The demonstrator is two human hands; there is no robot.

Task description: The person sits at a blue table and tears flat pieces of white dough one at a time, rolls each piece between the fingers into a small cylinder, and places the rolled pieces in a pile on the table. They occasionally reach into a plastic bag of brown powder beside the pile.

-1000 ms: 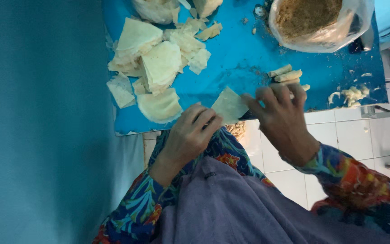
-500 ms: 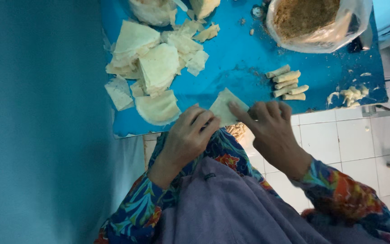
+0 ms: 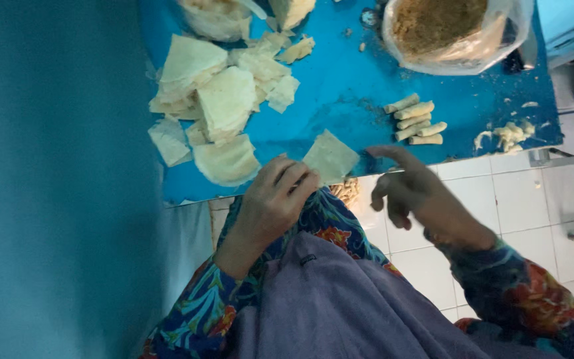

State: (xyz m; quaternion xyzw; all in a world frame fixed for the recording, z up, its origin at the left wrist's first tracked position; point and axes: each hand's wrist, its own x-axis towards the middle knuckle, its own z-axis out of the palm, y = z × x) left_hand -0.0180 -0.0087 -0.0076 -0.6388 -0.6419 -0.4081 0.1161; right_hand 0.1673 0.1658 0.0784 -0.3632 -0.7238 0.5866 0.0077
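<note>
The left hand [image 3: 270, 203] rests at the near edge of the blue desk [image 3: 340, 86]. Its fingers [image 3: 293, 179] are curled close together and pinch the corner of a thin, pale pastry sheet [image 3: 330, 157]. The sheet lies flat on the desk, right at the edge, between the two hands.

The right hand [image 3: 413, 193] floats just beside the sheet and does not touch it. Its pointing finger sticks out toward the desk and the other fingers are bent loosely. It holds nothing.

Past the right hand, a bit farther onto the desk, lies a small row of rolled pastry sticks [image 3: 414, 121]. They sit side by side, touching each other. To the right of them, near the desk's edge, is a little heap of pale scraps [image 3: 509, 135].

On the left side of the desk there is a big messy pile of pastry pieces [image 3: 217, 100]. Many are folded or stacked on top of each other. One rounded piece [image 3: 226, 161] lies just beside the left hand's fingers.

At the far side stands a clear plastic bag [image 3: 456, 30] with brown crumbly filling inside. A pale bowl [image 3: 217, 16] shows at the top edge, cut off by the picture.

Small crumbs are scattered over the blue desk between the pile and the bag.

Below the desk you see white floor tiles [image 3: 533, 199]. The person wears colourful flowered sleeves [image 3: 513, 292] and a purple cloth [image 3: 340, 306] over the lap.
</note>
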